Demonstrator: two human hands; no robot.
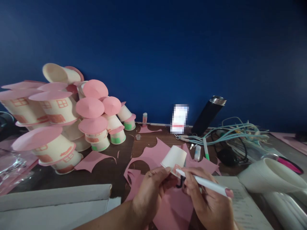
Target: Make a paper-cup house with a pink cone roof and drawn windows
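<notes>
My left hand [150, 188] is closed around a white paper cup [174, 157], held on its side above the desk, base pointing away from me. My right hand [206, 198] grips a white marker with a pink end cap [203, 183]; its tip rests on a small pink patch on the cup's wall. Under both hands lies pink paper [172, 204] with curved cut-outs.
A heap of paper-cup houses with pink cone roofs [72, 115] fills the left side. A stack of plain cups [273, 175] lies at the right by an open booklet [242, 204]. Behind are a dark flask [208, 116], tangled cables [230, 134], glue sticks [197, 152] and a green marker [205, 148]. White cardboard [55, 204] lies front left.
</notes>
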